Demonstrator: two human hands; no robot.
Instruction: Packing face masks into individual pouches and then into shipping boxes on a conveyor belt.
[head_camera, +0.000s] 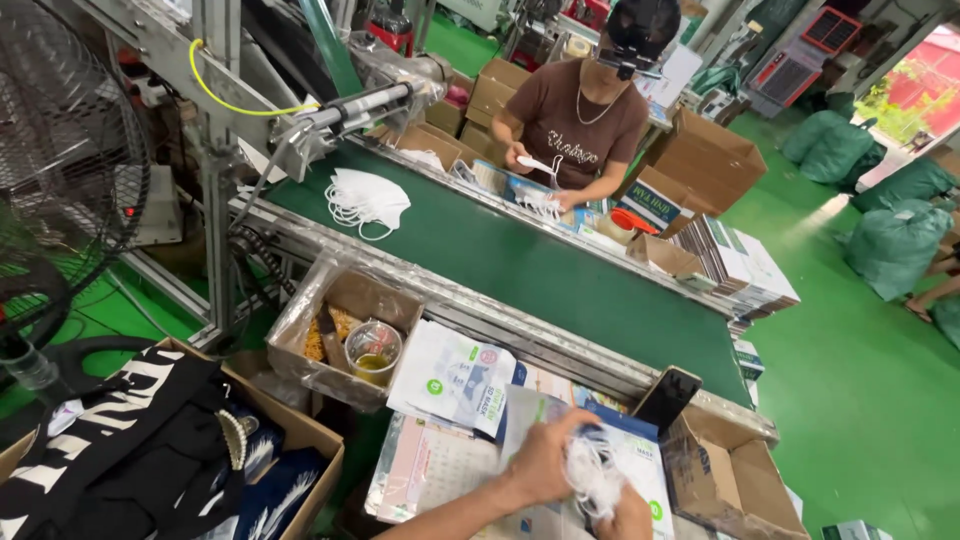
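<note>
At the bottom of the view my left hand (545, 460) and my right hand (628, 515) are closed together on a small bundle of white face masks (592, 478). They hover over a stack of flat printed mask pouches (455, 375) and a white and blue pouch (640, 455) on my work surface. A pile of white masks (365, 200) lies on the green conveyor belt (540, 275) farther away.
Across the belt a person in a brown shirt (585, 125) handles masks among cardboard boxes (705, 160). A box holding a plastic cup (372, 350) stands left of the pouches. A black phone (667, 398), an open carton (735, 480), a fan (60, 170) and a box of dark clothing (150, 450) surround me.
</note>
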